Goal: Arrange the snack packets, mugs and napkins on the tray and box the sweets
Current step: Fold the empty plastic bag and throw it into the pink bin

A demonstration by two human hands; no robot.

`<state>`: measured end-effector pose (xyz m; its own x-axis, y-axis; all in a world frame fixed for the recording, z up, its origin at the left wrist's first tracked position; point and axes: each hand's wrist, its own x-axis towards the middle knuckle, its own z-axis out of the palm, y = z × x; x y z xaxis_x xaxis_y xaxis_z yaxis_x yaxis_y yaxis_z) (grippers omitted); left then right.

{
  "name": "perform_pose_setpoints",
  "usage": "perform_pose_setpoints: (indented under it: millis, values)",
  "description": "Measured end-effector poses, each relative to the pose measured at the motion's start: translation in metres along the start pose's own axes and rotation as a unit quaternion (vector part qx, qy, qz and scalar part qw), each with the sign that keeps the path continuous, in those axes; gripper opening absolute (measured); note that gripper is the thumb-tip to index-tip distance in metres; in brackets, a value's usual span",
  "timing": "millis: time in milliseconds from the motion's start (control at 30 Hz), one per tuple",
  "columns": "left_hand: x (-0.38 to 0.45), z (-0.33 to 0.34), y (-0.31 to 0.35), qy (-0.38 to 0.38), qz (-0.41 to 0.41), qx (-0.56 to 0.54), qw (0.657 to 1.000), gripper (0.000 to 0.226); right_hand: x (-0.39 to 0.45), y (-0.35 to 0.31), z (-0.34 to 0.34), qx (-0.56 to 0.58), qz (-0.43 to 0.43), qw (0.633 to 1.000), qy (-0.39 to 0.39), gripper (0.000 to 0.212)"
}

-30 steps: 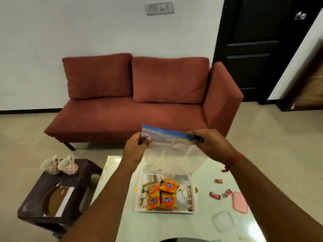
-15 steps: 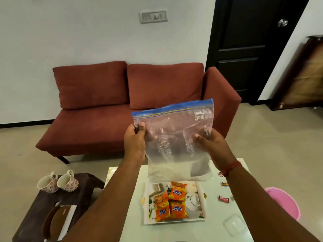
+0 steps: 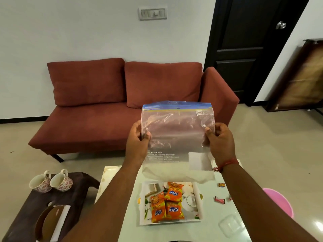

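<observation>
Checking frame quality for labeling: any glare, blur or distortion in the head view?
Head view: glare spot on the glossy table at lower right; wide-angle bending of the door frame; zip bag print is soft, partly unreadable; snack packets sharp enough to read; lighting even, shadows weak.

- White table [image 3: 206, 229], lower centre: tray [image 3: 196, 186], sweets [image 3: 219, 200], clear box [image 3: 231, 225].
- Dark stool [image 3: 22, 208], lower left: two mugs [image 3: 50, 181], napkins [image 3: 61, 219].

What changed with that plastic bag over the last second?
Both hands, left and right, raised the bag, shifting from its blue top edge to its sides. Snack packets remain on the tray, mugs on the side table.
</observation>
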<state>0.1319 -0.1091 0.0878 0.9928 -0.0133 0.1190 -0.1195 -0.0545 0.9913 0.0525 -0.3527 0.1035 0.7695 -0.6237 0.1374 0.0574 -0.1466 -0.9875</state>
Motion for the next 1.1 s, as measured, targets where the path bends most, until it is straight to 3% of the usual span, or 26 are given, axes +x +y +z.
perform_pose_setpoints:
  millis: [133,233,367,467,567,700,800,867,933,1033,1100]
  values:
    - [0.005,0.000,0.005,-0.090,-0.003,-0.005,0.996,0.066,0.002,-0.003,-0.002,0.016,-0.006,0.999,0.045,0.016]
    - [0.008,-0.008,0.004,-0.190,0.009,0.000,0.982,0.065,0.010,-0.013,-0.014,0.088,0.031,0.995,-0.022,0.043]
    - [0.009,-0.007,0.011,-0.146,0.032,0.073,0.986,0.051,0.016,-0.023,-0.030,-0.025,-0.021,0.977,-0.210,0.054]
    - [0.009,-0.002,0.024,-0.084,0.026,0.091,0.992,0.032,0.019,-0.024,-0.033,-0.153,-0.072,0.966,-0.195,0.035]
    - [0.009,0.002,0.033,-0.002,0.072,0.208,0.976,0.016,0.022,-0.023,-0.031,-0.241,-0.098,0.955,-0.140,0.006]
    - [0.008,0.011,0.044,0.015,0.120,0.281,0.952,0.008,0.022,-0.024,-0.033,-0.421,-0.200,0.874,-0.141,0.027]
    - [0.002,0.028,0.061,-0.056,0.159,0.267,0.949,0.020,0.015,-0.035,-0.020,-0.450,-0.244,0.826,-0.238,0.047]
    - [-0.004,0.045,0.072,-0.090,0.185,0.229,0.952,0.017,0.009,-0.039,-0.004,-0.413,-0.220,0.835,-0.291,0.039]
    - [-0.011,0.059,0.077,-0.078,0.207,0.184,0.958,0.007,0.007,-0.040,0.008,-0.342,-0.213,0.874,-0.273,0.018]
    - [-0.015,0.062,0.069,0.037,0.211,0.143,0.966,0.051,0.007,-0.043,0.010,-0.216,-0.180,0.935,-0.215,0.030]
    - [-0.015,0.055,0.062,0.063,0.127,0.094,0.985,0.082,0.009,-0.045,0.010,-0.137,-0.135,0.960,-0.205,0.034]
